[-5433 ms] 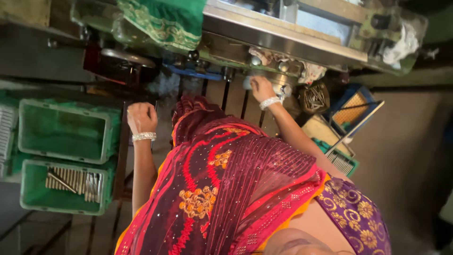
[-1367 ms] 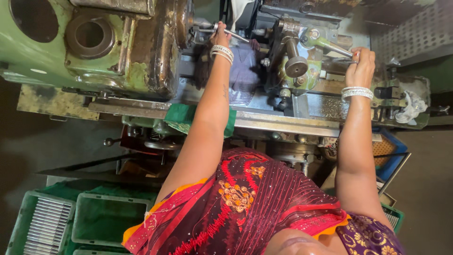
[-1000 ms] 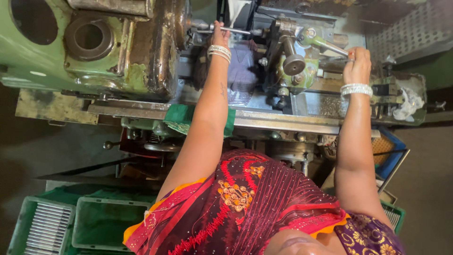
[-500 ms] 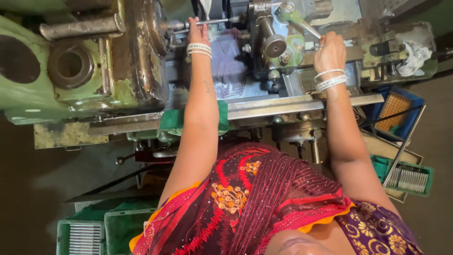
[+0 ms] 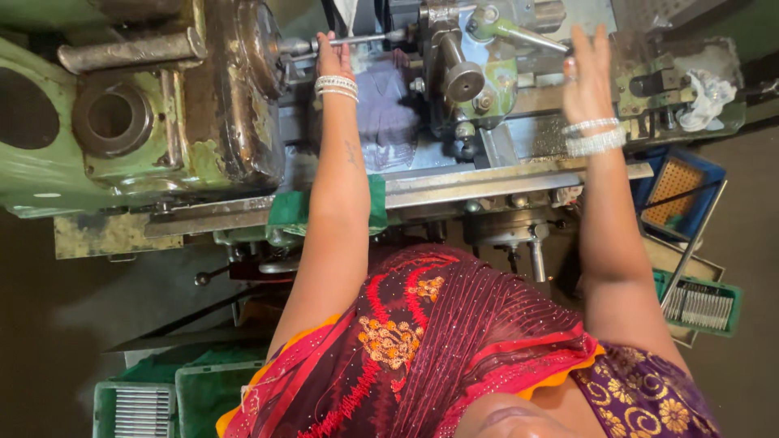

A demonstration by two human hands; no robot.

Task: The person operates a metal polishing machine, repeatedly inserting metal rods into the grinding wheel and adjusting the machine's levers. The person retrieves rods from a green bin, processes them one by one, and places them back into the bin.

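A worn green lathe (image 5: 146,122) fills the far side of a dim workshop. The left hand (image 5: 331,58) pinches one thin metal rod (image 5: 369,38) at the chuck. The right hand (image 5: 586,75) hovers open-fingered near one lever (image 5: 519,34). Two green crates (image 5: 174,401) of rods sit near-left, one (image 5: 699,302) right.

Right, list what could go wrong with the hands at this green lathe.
The left hand holds the thin steel rod right beside the rusty round chuck; if it spins, fingers or the silver bangles could catch. The right hand, open, hovers near the grey metal lever and could get pinched.
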